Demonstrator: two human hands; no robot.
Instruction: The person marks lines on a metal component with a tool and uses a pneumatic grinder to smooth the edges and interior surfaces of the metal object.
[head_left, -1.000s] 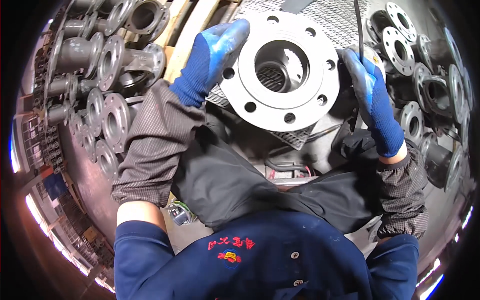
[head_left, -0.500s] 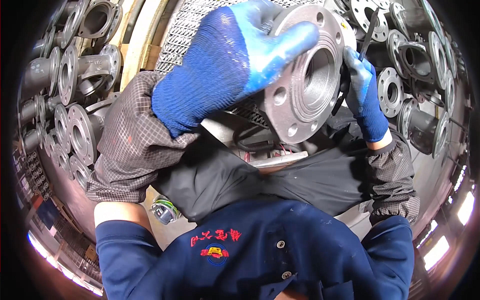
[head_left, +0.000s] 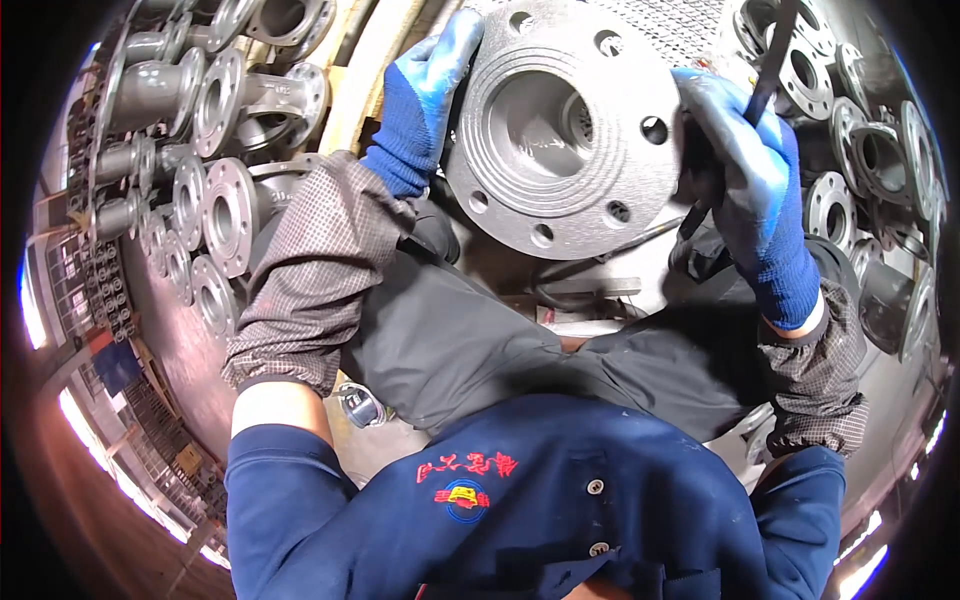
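A grey cast-metal flanged valve body (head_left: 622, 165) is held up above my lap, its round flange face with bolt holes and a ridged ring turned toward me. My left hand (head_left: 425, 105), in a blue coated glove, grips the left rim of the casting, fingers partly hidden behind it. On the opposite side, my right hand (head_left: 748, 165), gloved alike, is closed round a dark, flat, narrow bar-like tool (head_left: 777, 55). The tool sticks up past the hand, and its exact kind cannot be told. The right fingers also rest against the casting's right side.
Similar grey flanged castings (head_left: 228, 215) are stacked on the left, and more castings (head_left: 832, 212) stand at the right. Behind the held part lies a metal mesh surface (head_left: 665, 28), with wooden boards (head_left: 372, 60) beside it. A small can (head_left: 360, 405) sits near my left leg.
The casting has turned so its flange face and bore point more toward me. My left hand has shifted from across its top to its left rim. The right hand keeps the tool.
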